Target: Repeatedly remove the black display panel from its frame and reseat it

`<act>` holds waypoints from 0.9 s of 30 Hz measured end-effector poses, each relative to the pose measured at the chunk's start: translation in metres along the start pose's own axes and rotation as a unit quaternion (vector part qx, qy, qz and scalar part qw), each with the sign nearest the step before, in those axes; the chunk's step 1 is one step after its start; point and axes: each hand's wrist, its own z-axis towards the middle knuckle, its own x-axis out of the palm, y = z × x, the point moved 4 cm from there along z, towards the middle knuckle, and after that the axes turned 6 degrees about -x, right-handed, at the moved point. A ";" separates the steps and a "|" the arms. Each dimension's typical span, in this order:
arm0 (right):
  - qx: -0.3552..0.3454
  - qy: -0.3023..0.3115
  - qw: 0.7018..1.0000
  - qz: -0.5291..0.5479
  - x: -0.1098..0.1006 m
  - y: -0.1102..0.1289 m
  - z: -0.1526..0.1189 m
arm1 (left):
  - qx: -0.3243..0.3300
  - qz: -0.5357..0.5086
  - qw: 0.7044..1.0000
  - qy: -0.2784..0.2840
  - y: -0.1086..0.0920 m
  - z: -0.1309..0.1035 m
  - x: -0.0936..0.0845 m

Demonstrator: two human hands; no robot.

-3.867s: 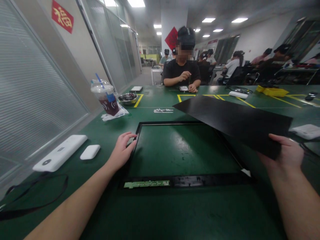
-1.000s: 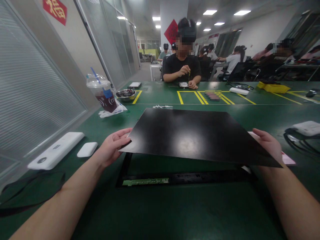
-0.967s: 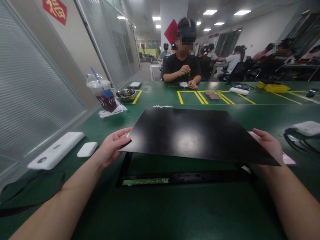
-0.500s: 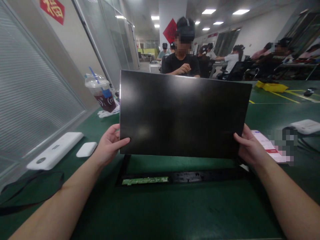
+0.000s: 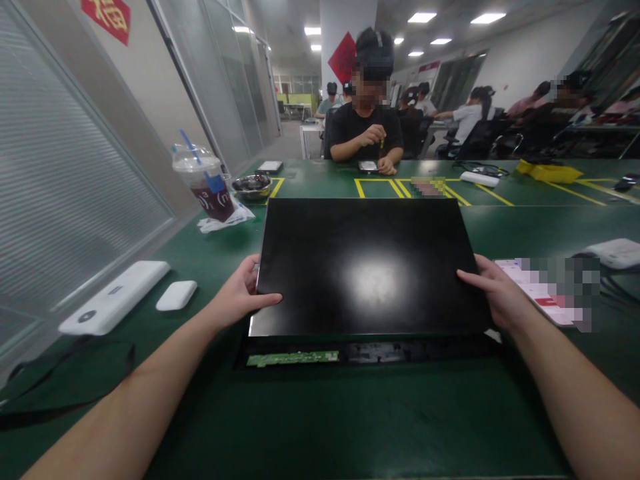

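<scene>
A glossy black display panel (image 5: 320, 267) leans back, its far edge away from me, above the green table. My left hand (image 5: 247, 293) is closed on its left edge, thumb on the dark face. On the opposite edge, my right hand (image 5: 500, 293) grips it the same way. Under and in front of the panel lies a black frame (image 5: 420, 350) with a green circuit board (image 5: 295, 359) along its near side. The panel covers the rest of the frame. Whether panel and frame touch, I cannot tell.
Left are a white power bank (image 5: 115, 300), a white case (image 5: 177, 295), a black strap (image 5: 70, 400) and a drink cup (image 5: 210, 187). A phone (image 5: 535, 293) lies right. Farther back stand a metal bowl (image 5: 253, 187) and a seated person (image 5: 367, 127) holding something small.
The panel has come down and tilted flatter, its top edge dropping away from me. Both hands moved with it and kept their hold. The far tabletop now shows behind it.
</scene>
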 end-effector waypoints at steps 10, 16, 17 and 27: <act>0.008 -0.006 0.999 -0.048 -0.002 -0.005 0.002 | -0.022 0.037 0.999 -0.009 0.008 0.003 -0.004; 0.004 0.004 0.999 -0.032 0.003 -0.003 0.000 | -0.024 0.047 0.999 -0.003 0.008 0.003 -0.003; 0.001 0.007 0.999 -0.033 0.004 -0.002 0.000 | -0.026 0.047 0.999 -0.003 0.008 0.003 -0.002; -0.007 0.013 0.998 -0.066 0.003 -0.003 -0.001 | -0.005 0.056 0.998 0.024 0.003 -0.001 0.004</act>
